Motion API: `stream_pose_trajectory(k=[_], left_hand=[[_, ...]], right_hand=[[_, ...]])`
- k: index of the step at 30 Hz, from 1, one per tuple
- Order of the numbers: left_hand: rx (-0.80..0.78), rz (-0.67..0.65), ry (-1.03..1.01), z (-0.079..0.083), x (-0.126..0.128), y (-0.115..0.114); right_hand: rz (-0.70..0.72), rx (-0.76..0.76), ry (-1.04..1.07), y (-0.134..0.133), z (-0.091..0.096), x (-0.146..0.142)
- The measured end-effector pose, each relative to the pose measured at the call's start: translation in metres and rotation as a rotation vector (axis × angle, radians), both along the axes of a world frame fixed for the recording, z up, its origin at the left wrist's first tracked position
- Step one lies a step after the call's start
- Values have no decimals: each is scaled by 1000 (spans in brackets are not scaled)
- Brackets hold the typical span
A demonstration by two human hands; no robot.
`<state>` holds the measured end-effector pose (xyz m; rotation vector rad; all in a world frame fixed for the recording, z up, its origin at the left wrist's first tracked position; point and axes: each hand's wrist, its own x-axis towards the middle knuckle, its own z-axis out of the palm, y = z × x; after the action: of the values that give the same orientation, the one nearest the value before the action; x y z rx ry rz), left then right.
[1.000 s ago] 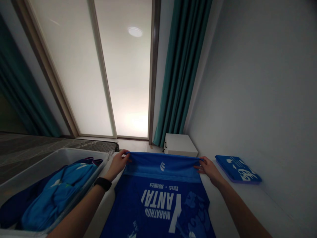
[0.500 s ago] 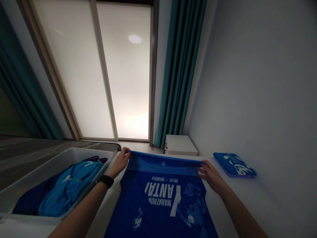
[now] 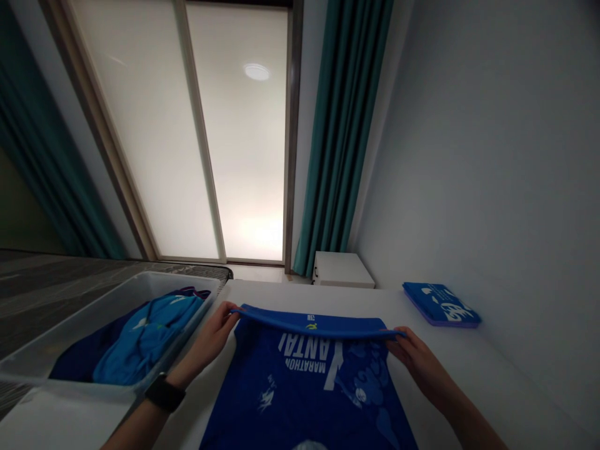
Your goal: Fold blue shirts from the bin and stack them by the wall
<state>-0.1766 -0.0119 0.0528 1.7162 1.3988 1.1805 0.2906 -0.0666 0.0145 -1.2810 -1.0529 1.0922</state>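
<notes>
A blue shirt [image 3: 309, 381] with white "MARATHON" lettering lies spread on the white table [image 3: 497, 387] in front of me. My left hand [image 3: 213, 337] pinches the left end of its far edge. My right hand [image 3: 415, 356] pinches the right end of the same edge. Between the two hands the far edge is lifted off the table and folded back toward me as a taut band.
A clear plastic bin [image 3: 60, 350] holding several blue garments stands at the left. A folded blue shirt [image 3: 440, 304] lies at the table's far right by the wall. A small white cabinet [image 3: 344, 270] and teal curtains [image 3: 342, 137] stand beyond the table.
Both hands have drawn the shirt's far edge toward me, over the printed lettering. The fold now covers the upper line of print.
</notes>
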Motion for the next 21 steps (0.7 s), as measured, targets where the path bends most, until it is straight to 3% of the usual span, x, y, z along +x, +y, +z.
stream_pose_trajectory(k=[5, 10, 17, 21], left_hand=[[-30, -75, 59, -11, -9, -28], [-72, -164, 116, -26, -18, -43], [-88, -84, 129, -28, -19, -47], [-112, -48, 119, -30, -13, -45]], right_hand=[[16, -46, -232, -25, -7, 2], [3, -8, -450, -30, -16, 7], [-80, 27, -490, -31, -33, 15], [-137, 25, -631, -34, -38, 11]])
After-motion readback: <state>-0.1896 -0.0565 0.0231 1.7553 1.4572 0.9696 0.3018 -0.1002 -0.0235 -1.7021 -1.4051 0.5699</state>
